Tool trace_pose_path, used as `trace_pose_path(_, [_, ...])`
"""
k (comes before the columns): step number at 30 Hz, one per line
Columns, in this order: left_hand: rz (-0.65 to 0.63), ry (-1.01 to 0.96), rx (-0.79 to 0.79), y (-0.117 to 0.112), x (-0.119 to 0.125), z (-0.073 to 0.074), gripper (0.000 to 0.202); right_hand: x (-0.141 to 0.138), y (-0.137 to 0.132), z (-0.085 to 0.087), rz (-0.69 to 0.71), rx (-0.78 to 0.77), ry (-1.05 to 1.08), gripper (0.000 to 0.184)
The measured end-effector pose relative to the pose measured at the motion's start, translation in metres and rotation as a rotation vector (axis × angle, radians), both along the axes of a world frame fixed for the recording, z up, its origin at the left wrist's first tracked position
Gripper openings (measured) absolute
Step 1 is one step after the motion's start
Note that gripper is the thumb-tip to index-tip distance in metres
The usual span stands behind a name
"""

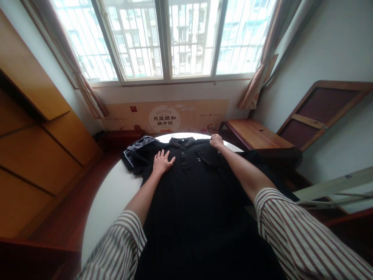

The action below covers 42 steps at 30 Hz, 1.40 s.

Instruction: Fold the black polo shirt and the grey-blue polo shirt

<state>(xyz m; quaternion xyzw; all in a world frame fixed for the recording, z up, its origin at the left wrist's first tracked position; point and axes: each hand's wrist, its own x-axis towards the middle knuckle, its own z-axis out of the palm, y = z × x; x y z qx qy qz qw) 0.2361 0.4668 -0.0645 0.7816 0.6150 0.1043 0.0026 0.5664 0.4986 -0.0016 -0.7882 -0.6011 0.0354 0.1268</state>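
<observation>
A black polo shirt point(186, 198) — spread flat on a round white surface point(110, 194), collar point(180, 142) toward the window, buttoned placket point(183, 155) running down from it, the lower body lost from view beneath the arms. Against the shoulder on the left of the view, a dark grey garment with pale trim point(135, 149), bunched and touching the shirt.

Left hand point(163, 162) flat on the chest just beside the placket, palm down, fingers point(166, 154) straight and spread apart, forearm slanting in from the lower left. Right hand point(217, 142) up at the far shoulder near the collar, fingers point(215, 139) curled and clamped on a pinch of black fabric, arm stretched long and almost straight from the lower right. Both forearms bare, with a left striped sleeve point(119, 245) and a right striped sleeve point(303, 237) in brown and white around the upper arms.

Beyond the shirt, a low dark wooden edge point(122, 138) under the far rim, and a printed banner with Chinese characters point(164, 118) along the wall below a barred window point(163, 39), with beige curtains point(256, 81) at its sides. To the right, a wooden bench point(256, 134) and a wood-framed panel point(323, 112) leaning by the wall; to the left, tall honey-brown wooden cabinet doors point(37, 163) — closed, filling that side.
</observation>
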Motion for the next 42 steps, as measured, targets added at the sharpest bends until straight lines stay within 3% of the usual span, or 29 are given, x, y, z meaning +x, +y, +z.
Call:
trace_pose_path(3, [0.003, 0.005, -0.011, 0.000, 0.000, 0.001, 0.075, -0.014, 0.004, -0.005, 0.155, 0.009, -0.048, 0.042])
trace_pose_path(7, [-0.005, 0.008, -0.012, 0.000, -0.001, 0.002, 0.074, -0.037, 0.012, -0.020, 0.332, -0.096, -0.056, 0.046])
trace_pose_path(13, [-0.010, 0.004, -0.021, -0.001, -0.001, 0.003, 0.075, -0.048, 0.011, -0.040, 0.235, -0.193, -0.056, 0.061])
trace_pose_path(17, [-0.013, -0.005, -0.028, -0.001, -0.001, 0.003, 0.074, -0.049, 0.007, -0.034, 0.186, -0.205, -0.048, 0.070])
trace_pose_path(21, [-0.015, -0.033, -0.026, 0.000, -0.001, 0.003, 0.073, -0.064, -0.011, -0.015, 0.245, -0.117, -0.089, 0.060])
trace_pose_path(25, [-0.032, -0.116, 0.050, -0.003, 0.001, 0.006, 0.059, -0.101, -0.062, -0.002, 0.432, -0.044, -0.124, 0.047])
trace_pose_path(28, [-0.050, -0.219, 0.188, -0.012, 0.002, 0.012, 0.037, -0.138, -0.132, -0.002, 0.625, -0.032, -0.122, 0.040])
trace_pose_path(30, [-0.032, -0.272, 0.266, -0.019, -0.002, 0.020, 0.032, -0.160, -0.188, -0.004, 0.826, 0.001, -0.096, 0.038])
trace_pose_path(32, [0.088, -0.300, 0.293, -0.025, -0.012, 0.030, 0.030, -0.177, -0.244, -0.006, 1.005, 0.006, -0.020, 0.044])
trace_pose_path(35, [0.378, -0.313, 0.269, -0.029, -0.043, 0.045, 0.035, -0.191, -0.308, -0.009, 1.199, -0.042, 0.111, 0.054])
trace_pose_path(39, [0.640, -0.326, 0.160, -0.028, -0.093, 0.055, 0.070, -0.196, -0.341, -0.013, 1.275, -0.153, 0.232, 0.062])
trace_pose_path(40, [0.644, -0.314, 0.117, -0.028, -0.103, 0.056, 0.071, -0.196, -0.342, -0.014, 1.267, -0.166, 0.251, 0.062])
trace_pose_path(42, [0.527, -0.251, 0.055, -0.028, -0.117, 0.059, 0.060, -0.195, -0.341, -0.015, 1.252, -0.171, 0.280, 0.062])
